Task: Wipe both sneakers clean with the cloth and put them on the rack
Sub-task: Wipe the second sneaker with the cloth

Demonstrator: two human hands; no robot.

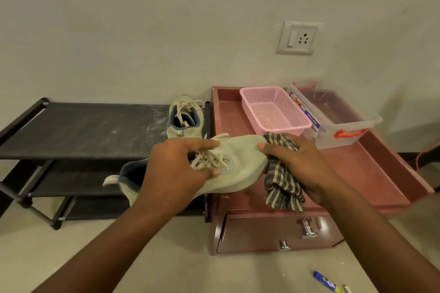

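Note:
My left hand [176, 169] grips a pale green sneaker [240, 162] across its laces and holds it in the air, toe pointing right. My right hand [302, 164] holds a dark striped cloth [281, 188] bunched against the sneaker's toe, with the thumb on the toe's upper. The second pale green sneaker [185, 119] stands on the right end of the top shelf of the black shoe rack [78, 131], its toe toward the wall.
A low reddish-brown cabinet [357, 169] stands right of the rack, under my right hand. On its top sit a pink mesh basket [273, 109] and a clear plastic box [338, 121] with orange clips. A blue tube [326, 282] lies on the floor. A wall socket [297, 38] is above.

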